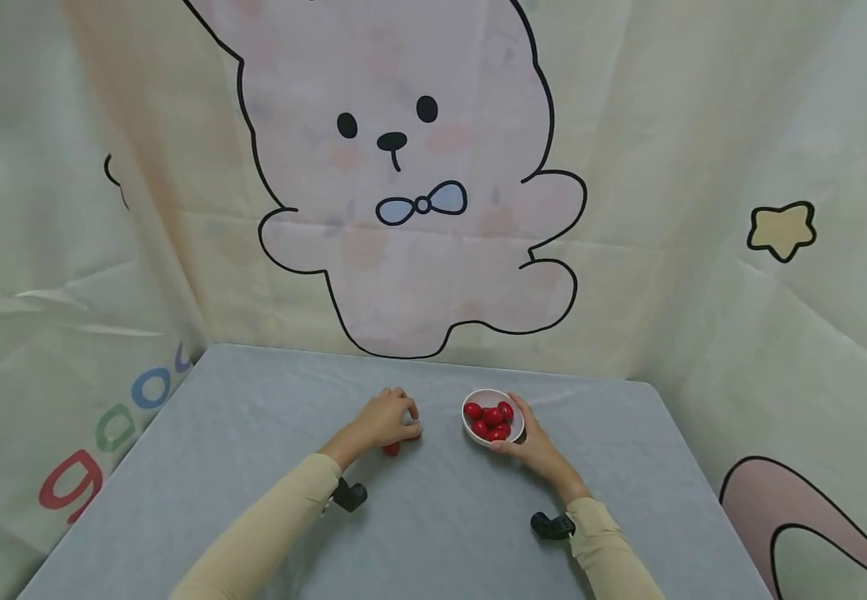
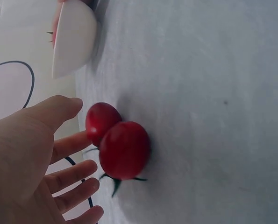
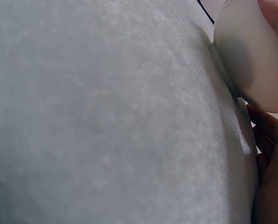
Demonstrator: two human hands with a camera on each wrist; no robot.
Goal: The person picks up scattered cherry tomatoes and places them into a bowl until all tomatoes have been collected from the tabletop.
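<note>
Two small red tomatoes lie on the cloth beside my left hand (image 1: 384,419). In the left wrist view the nearer tomato (image 2: 124,150) has green sepals and partly covers the farther tomato (image 2: 101,120). The left thumb and fingers are spread apart around the pair; a fingertip reaches the farther one, though contact is hard to tell. To the right, my right hand (image 1: 542,454) grips a white bowl (image 1: 488,396) by its side, thumb in front and fingers behind. Several red tomatoes (image 1: 493,417) fill it. From the right wrist, the bowl's outside (image 3: 251,56) shows, its contents hidden.
A grey-blue cloth (image 1: 433,533) covers the table. Printed fabric walls (image 1: 628,208) stand close behind its far edge and along both sides. Each wrist carries a black camera mount, as on the left wrist (image 1: 349,495).
</note>
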